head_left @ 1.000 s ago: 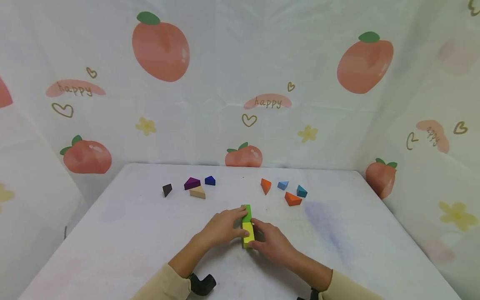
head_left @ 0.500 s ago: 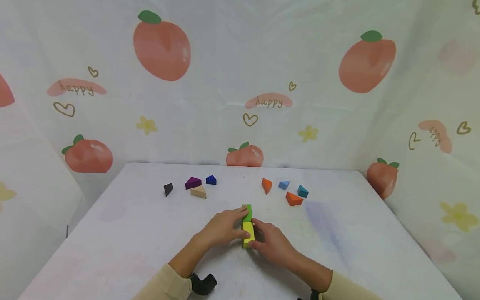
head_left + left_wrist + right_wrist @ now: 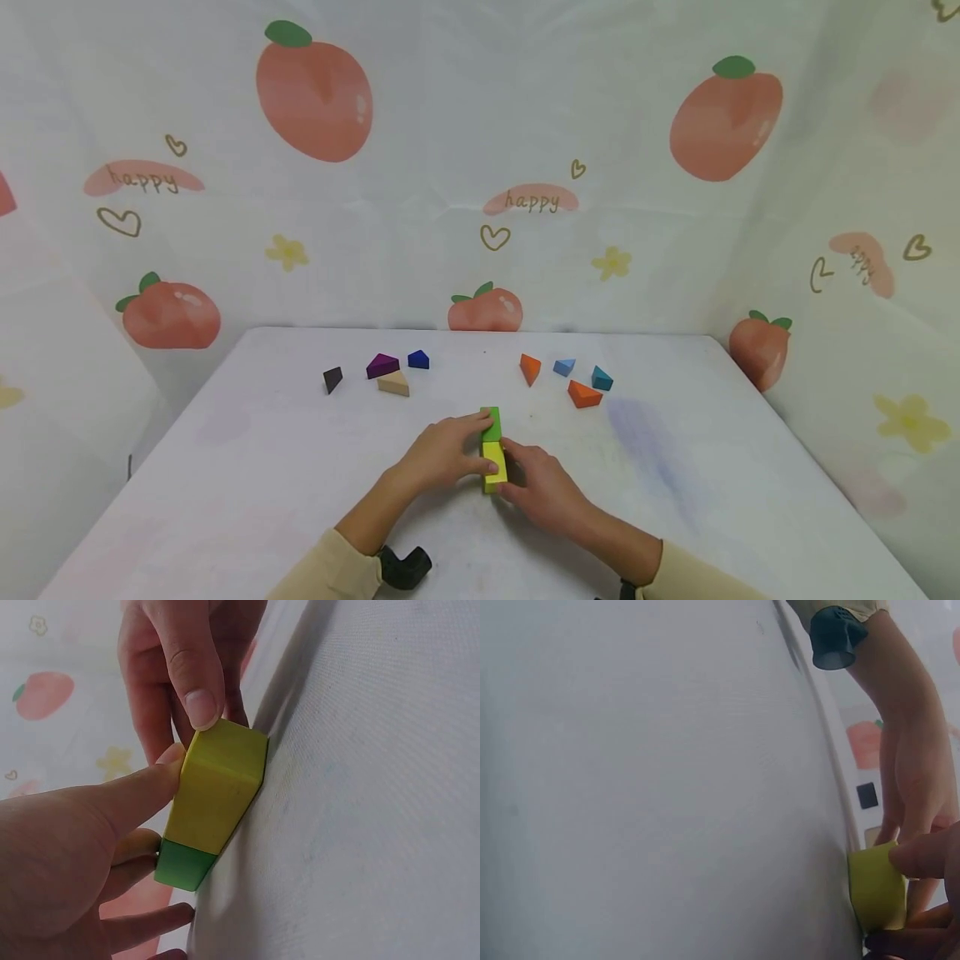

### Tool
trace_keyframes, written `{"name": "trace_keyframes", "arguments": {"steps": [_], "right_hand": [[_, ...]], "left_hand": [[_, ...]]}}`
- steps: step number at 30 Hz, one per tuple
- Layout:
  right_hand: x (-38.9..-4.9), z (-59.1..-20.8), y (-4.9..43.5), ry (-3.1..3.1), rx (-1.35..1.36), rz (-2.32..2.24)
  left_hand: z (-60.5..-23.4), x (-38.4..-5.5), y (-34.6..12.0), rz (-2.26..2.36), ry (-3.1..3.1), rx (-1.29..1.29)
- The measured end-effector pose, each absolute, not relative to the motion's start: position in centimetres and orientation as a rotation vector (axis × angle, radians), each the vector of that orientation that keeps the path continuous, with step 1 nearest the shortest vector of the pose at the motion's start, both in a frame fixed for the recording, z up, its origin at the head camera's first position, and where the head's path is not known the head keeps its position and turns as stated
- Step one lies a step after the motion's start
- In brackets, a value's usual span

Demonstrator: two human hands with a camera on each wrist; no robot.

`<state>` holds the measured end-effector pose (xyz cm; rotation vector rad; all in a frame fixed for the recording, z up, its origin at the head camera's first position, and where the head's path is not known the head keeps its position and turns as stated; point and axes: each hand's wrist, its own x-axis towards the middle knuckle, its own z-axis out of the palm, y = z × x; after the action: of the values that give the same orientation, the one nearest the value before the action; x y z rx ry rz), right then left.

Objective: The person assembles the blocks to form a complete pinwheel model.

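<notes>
A yellow block (image 3: 492,463) and a green block (image 3: 492,428) lie end to end on the white table, the green one farther away. My left hand (image 3: 444,451) comes from the left, its thumb on the yellow block and its fingers at the green one. From the right, my right hand (image 3: 545,486) pinches the near part of the yellow block. In the left wrist view the yellow block (image 3: 217,784) meets the green block (image 3: 184,865) face to face, with the right thumb (image 3: 201,709) on its near end. The right wrist view shows the yellow block (image 3: 877,889) beside the right fingers.
At the back left of the table (image 3: 300,483) lie a black block (image 3: 333,380), a purple block (image 3: 382,366), a tan block (image 3: 393,383) and a dark blue block (image 3: 418,359). At the back right are orange blocks (image 3: 585,394), a light blue block (image 3: 564,367) and a teal block (image 3: 602,378).
The head view has shifted slightly. Both hands stay at the yellow and green blocks, with no visible movement of the blocks on the table.
</notes>
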<state>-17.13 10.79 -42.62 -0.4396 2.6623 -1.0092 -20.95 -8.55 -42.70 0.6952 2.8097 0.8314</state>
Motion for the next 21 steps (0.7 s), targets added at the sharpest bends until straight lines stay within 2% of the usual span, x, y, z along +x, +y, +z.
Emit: {"name": "trace_keyframes", "arguments": {"steps": [12,21], "right_hand": [[-16.97,-42.52,10.59,2.668,-0.379,-0.958],[-17.25,-42.61,10.95,2.666,-0.451,-0.957]], "left_hand": [[-42.52,-20.97,-8.53,0.850,2.807,0.676],[-42.65,-20.71,-8.42,0.817,2.808,0.657]]}}
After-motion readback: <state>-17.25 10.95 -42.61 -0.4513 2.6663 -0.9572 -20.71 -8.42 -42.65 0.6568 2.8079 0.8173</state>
